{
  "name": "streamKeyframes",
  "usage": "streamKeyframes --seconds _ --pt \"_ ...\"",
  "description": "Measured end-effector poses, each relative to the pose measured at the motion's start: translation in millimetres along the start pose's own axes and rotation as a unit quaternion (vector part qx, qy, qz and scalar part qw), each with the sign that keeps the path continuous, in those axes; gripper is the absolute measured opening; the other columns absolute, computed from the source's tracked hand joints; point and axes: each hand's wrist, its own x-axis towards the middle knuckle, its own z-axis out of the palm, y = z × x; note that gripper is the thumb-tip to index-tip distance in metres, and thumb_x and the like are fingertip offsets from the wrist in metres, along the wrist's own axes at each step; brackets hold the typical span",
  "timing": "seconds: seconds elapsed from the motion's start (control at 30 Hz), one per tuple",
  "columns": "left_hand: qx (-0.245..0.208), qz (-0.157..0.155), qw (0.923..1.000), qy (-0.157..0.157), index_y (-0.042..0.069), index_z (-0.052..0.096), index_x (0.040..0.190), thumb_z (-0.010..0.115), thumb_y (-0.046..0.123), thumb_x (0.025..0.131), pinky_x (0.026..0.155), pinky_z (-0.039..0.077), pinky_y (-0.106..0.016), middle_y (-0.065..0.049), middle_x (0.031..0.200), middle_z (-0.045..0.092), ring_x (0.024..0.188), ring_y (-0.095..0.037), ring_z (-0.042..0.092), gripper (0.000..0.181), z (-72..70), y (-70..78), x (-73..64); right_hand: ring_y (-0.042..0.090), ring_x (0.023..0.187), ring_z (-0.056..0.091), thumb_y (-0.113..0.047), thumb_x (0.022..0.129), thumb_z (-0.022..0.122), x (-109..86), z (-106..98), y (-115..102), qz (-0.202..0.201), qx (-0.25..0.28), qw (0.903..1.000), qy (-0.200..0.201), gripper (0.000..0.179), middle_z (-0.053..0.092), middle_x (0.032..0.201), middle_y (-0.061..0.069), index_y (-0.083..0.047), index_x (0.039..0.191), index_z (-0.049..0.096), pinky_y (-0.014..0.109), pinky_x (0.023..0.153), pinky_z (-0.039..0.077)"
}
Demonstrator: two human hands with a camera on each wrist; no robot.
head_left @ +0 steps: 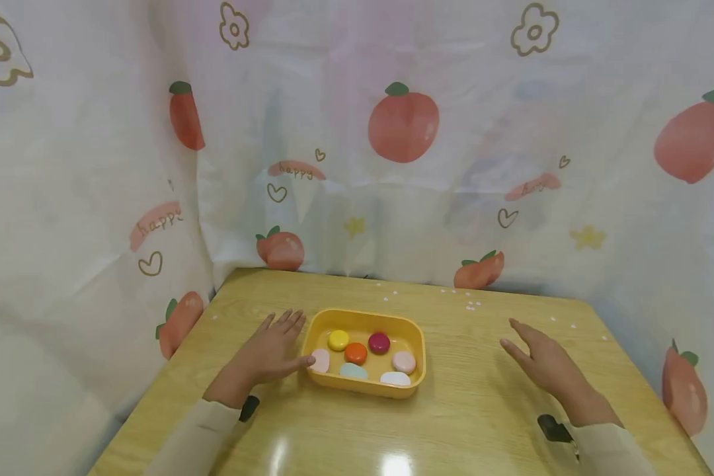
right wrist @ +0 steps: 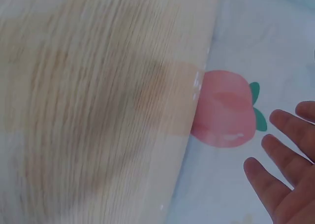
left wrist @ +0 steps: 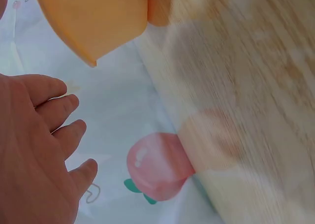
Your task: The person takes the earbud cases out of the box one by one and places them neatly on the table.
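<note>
An orange-yellow plastic box (head_left: 387, 391) stands on the wooden table. Inside lie smooth rounded pieces: a yellow one (head_left: 338, 340), an orange one (head_left: 356, 354), a dark magenta one (head_left: 379, 343), a pale pink one (head_left: 404, 361), a mint one (head_left: 354, 371), a white one (head_left: 395, 379) and another light pink one (head_left: 321, 360). My left hand (head_left: 272, 354) is beside the box's left side, fingers extended, its thumb tip right at the rim. Further right, my right hand (head_left: 547, 367) hovers apart from the box with fingers extended and nothing in it.
Small white spots (head_left: 473, 305) dot the far part of the wooden table (head_left: 470, 410). A white curtain (head_left: 357, 198) printed with fruit and hearts rises behind the table and along both sides. Black straps (head_left: 552, 428) show at the wrists.
</note>
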Motion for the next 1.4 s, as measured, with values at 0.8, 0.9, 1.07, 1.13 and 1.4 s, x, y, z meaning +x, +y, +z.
streamKeyframes --seconds 0.8,0.9,1.07,1.13,1.4 --pt "0.012 0.03 0.9992 -0.023 -0.002 0.023 0.153 0.031 0.075 0.091 0.115 0.012 -0.052 -0.015 0.159 0.021 0.145 -0.031 0.017 0.099 19.1 12.0 1.1 0.041 0.112 0.058 -0.043 0.103 0.046 27.0 15.1 -20.1 -0.04 0.085 0.9956 -0.002 0.065 0.056 0.13 0.024 0.003 0.147 0.037 0.055 0.087 0.049" --pt "0.006 0.031 0.9993 -0.022 -0.003 0.023 0.153 0.034 0.074 0.091 0.115 0.013 -0.052 -0.016 0.158 0.021 0.146 -0.03 0.016 0.098 20.1 12.1 0.3 0.04 0.112 0.059 -0.043 0.103 0.046 32.2 17.4 -23.2 -0.044 0.088 0.9952 -0.002 0.063 0.057 0.129 0.023 0.002 0.146 0.04 0.055 0.087 0.049" --pt "0.004 0.038 0.9992 -0.013 -0.004 0.024 0.152 0.036 0.072 0.092 0.114 0.015 -0.053 -0.017 0.157 0.023 0.144 -0.034 0.02 0.098 17.5 11.0 4.0 0.038 0.111 0.06 -0.042 0.102 0.048 41.0 20.9 -27.2 -0.053 0.105 0.9931 -0.001 0.061 0.059 0.127 0.02 -0.001 0.146 0.041 0.054 0.088 0.049" --pt "0.006 0.041 0.999 -0.014 -0.004 0.024 0.152 0.035 0.072 0.092 0.114 0.016 -0.052 -0.017 0.158 0.023 0.144 -0.034 0.02 0.098 17.7 10.9 5.1 0.036 0.11 0.06 -0.041 0.102 0.049 43.4 22.3 -28.5 -0.059 0.11 0.9922 -0.002 0.061 0.06 0.126 0.019 -0.001 0.146 0.041 0.054 0.089 0.048" --pt "-0.008 0.032 0.9993 -0.015 -0.004 0.021 0.152 0.035 0.074 0.091 0.114 0.015 -0.052 -0.017 0.159 0.02 0.145 -0.034 0.018 0.1 24.3 15.4 9.2 0.038 0.109 0.061 -0.04 0.102 0.05 54.2 16.6 -32.1 -0.065 0.108 0.992 -0.003 0.061 0.061 0.125 0.019 0.002 0.145 0.042 0.056 0.087 0.048"
